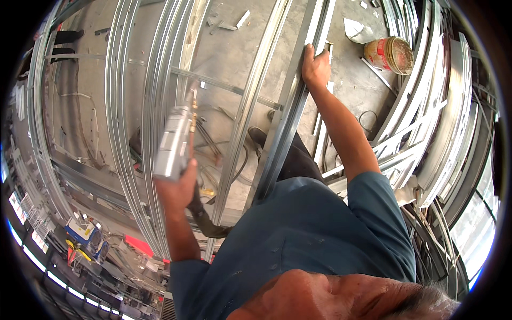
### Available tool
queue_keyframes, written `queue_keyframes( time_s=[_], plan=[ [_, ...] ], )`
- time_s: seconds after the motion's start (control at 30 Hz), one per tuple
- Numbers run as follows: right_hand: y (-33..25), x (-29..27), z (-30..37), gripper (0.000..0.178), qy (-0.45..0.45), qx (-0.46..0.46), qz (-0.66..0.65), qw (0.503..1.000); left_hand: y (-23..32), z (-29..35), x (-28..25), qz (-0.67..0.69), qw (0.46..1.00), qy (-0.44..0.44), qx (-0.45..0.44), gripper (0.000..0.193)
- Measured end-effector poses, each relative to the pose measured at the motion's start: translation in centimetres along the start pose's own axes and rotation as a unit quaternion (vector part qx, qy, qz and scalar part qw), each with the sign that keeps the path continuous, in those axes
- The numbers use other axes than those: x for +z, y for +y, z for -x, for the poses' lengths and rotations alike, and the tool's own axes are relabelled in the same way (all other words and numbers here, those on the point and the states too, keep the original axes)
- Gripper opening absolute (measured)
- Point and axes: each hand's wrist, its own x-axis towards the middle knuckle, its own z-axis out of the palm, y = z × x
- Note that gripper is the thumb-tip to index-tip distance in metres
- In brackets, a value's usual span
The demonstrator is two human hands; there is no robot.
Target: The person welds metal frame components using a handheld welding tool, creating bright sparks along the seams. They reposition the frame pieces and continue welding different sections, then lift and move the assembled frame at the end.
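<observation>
My left hand is wrapped round the lower end of a silver, boxy hand tool. A thin copper-coloured rod runs along the tool's right side, and its tip is smeared by motion, so its exact kind does not show. The tool is above the long steel studs of a metal frame; I cannot tell whether it touches them. Farther right, my right hand grips the edge of a steel stud that slants up from my body. Thin crossbars join the studs. A dark hose curves below my left hand.
A dirty yellow-and-red bucket lies near the right. Beyond it, loose metal profiles are heaped. Scraps litter the concrete floor. A blue-and-white machine stands at lower left. Another person's dark-clad legs show at far left.
</observation>
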Motion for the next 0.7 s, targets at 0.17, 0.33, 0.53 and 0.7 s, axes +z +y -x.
queue_keyframes(
  time_s=[0.17, 0.33, 0.53, 0.7],
  plan=[
    [0.7, 0.4, 0.0, 0.066, 0.007, -0.027, -0.018, 0.999, 0.0, 0.2, 4.3, 0.05, 0.994, -0.006, -0.1, 0.041],
    [0.9, 0.5, -0.1, 0.068, -0.008, -0.017, -0.005, 1.0, -1.6, 0.6, 6.2, 0.037, 0.988, -0.017, -0.146, 0.04],
    [0.3, 0.0, 0.2, 0.066, -0.002, -0.034, -0.023, 0.999, -3.7, 0.5, 7.2, 0.016, 0.993, -0.008, -0.115, 0.039],
    [0.1, -0.1, 0.3, 0.065, -0.007, -0.032, -0.021, 0.999, -4.3, 0.0, 7.2, 0.017, 0.996, -0.019, -0.086, 0.037]
  ],
)
